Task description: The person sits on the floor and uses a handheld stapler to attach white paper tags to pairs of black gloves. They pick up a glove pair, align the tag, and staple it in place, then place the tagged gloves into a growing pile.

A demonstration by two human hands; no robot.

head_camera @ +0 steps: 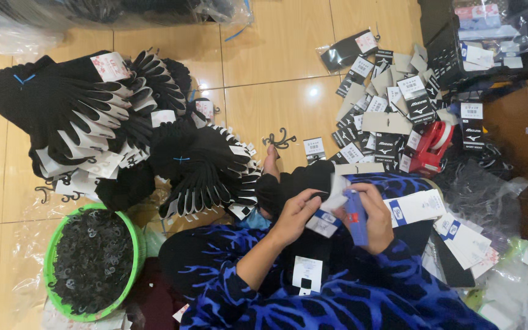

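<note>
The person sat on the tan tiled floor [276, 55] with the work gathered in the lap, so both hands could meet close to the body. The left hand [297, 214] was closed on a pair of black knitted socks [297, 180] and the white paper label [331, 205] folded over them, thumb and fingers pinching the label flat against the fabric, seemingly to keep it from sliding. The right hand [374, 217] was wrapped shut around a blue plastic tagging gun [355, 214], its nose pointed down at the label just beside the left fingers; whether the tip touched the paper could not be told. A large heap of black labelled socks [123, 128] lay fanned out on the floor to the left, well apart from the hands, cuffs and white bands outward so each pair could be counted or picked. A round green plastic basin of small black hooks [93, 263] stood near the left knee, within easy reach. Loose black-and-white printed cardboard sleeves [386, 98] were scattered ahead on the right, beside a red tape dispenser [429, 150], and white-and-blue paper labels [417, 208] rested on the right thigh, just beside the gun hand.
</note>
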